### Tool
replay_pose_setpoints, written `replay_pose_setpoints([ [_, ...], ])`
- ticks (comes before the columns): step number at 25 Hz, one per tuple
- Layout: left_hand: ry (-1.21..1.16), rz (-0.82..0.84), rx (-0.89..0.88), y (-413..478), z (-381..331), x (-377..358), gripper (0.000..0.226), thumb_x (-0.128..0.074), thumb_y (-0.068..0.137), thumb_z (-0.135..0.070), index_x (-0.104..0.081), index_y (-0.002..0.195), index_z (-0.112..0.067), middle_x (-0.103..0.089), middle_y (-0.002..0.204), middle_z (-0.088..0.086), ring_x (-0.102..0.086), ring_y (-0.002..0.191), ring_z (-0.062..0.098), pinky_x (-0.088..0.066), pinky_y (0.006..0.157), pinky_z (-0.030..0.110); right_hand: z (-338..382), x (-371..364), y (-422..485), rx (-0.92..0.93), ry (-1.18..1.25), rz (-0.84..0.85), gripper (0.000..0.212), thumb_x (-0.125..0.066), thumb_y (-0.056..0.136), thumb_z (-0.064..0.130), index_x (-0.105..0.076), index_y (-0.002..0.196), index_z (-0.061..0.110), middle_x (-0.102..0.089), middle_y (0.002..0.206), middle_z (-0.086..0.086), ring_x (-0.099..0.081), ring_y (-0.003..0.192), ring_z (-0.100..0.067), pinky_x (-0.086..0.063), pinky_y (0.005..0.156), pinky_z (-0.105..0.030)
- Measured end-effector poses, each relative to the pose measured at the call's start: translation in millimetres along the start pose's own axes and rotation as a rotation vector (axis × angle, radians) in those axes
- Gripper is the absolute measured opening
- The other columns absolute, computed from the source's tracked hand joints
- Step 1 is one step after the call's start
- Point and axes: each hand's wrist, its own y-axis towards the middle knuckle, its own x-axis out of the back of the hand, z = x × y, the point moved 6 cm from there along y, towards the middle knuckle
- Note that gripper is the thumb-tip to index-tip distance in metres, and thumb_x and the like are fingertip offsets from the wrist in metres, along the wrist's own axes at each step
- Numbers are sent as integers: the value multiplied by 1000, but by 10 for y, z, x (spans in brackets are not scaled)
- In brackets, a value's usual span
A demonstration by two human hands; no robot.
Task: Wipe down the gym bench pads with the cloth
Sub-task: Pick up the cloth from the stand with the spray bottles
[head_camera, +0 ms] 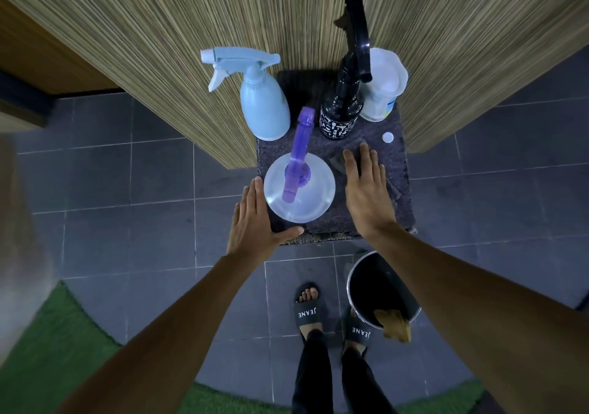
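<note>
Seen from above, both hands reach over a small mat-covered stand (331, 222). The left hand (255, 222) is open with straight fingers, just beside a clear spray bottle with a purple trigger (299, 187) — contact unclear. The right hand (366, 190) lies flat, fingers spread, on a dark grey cloth (337, 161). Beyond the fingertips stand a pale blue spray bottle (264, 107) and a black spray bottle (341, 117). A bucket (350, 286) sits below the right wrist.

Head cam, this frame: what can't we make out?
Gym bench pads: not in the head view.
Dark cloth: head view, mostly under the right hand.
Bucket contents: head view, dark inside, right forearm crosses it.
White tub label: head view, black bottle blocks it.
Left edge, head view: blurred.
</note>
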Motion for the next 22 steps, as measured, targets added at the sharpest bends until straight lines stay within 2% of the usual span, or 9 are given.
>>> replay_pose_setpoints([
  [4,229,49,117,-167,-111,205,117,-61,65,-81,-21,152,-14,-35,152,5,-34,140,28,-39,108,52,-90,398,-29,-53,373,84,57,-47,96,0,-32,151,7,-36,153,-18,-43,134,-38,-45,102,-49],
  [6,439,237,219,-341,-259,273,92,-61,77,-70,-35,145,-14,-45,144,7,-40,134,29,-39,106,50,-144,679,-99,-246,646,105,50,-45,100,5,-37,148,11,-50,137,-8,-53,118,-27,-43,93,-36],
  [9,600,607,239,-740,-685,332,62,-55,90,-56,-50,135,-13,-51,139,10,-45,130,30,-32,109,45,-299,942,-422,-673,1386,123,28,-53,89,7,-63,116,9,-64,97,-3,-61,87,-21,-46,81,-34],
  [11,497,675,180,-910,-1056,410,55,-56,91,-52,-52,131,-13,-55,135,8,-50,126,28,-36,105,40,-350,1120,-718,-779,1834,243,38,-67,78,16,-62,114,5,-67,94,-9,-65,85,-24,-54,79,-35],
  [12,432,669,133,-957,-1277,461,55,-58,90,-50,-52,130,-12,-56,133,8,-53,123,28,-40,102,38,-401,1255,-866,-789,1887,281,51,-74,76,21,-59,121,3,-67,99,-12,-65,89,-25,-54,84,-36],
  [14,346,614,31,-1007,-1781,563,54,-61,90,-46,-53,129,-10,-58,131,10,-57,118,30,-47,95,35,-568,1566,-1145,-775,1836,267,57,-80,75,23,-59,123,-1,-66,106,-18,-65,97,-32,-51,92,-43],
  [16,324,524,-66,-974,-2301,653,46,-61,90,-42,-58,124,-12,-60,130,13,-58,117,33,-48,96,38,-812,1837,-1398,-823,1782,183,54,-81,69,17,-64,116,-3,-68,105,-22,-66,98,-40,-54,86,-47],
  [19,293,446,-233,-998,-3160,627,32,-59,88,-40,-66,111,-18,-65,121,11,-60,115,35,-50,95,42,-1295,2310,-1889,-919,1782,-13,43,-74,70,13,-62,109,1,-65,96,-21,-64,83,-35,-55,72,-42],
  [22,323,450,-400,-1194,-4051,344,28,-60,86,-36,-67,103,-15,-69,110,11,-64,107,31,-52,91,42,-1912,2704,-2502,-1011,1773,-176,40,-65,82,11,-59,120,1,-65,103,-23,-64,88,-36,-56,78,-51],
])
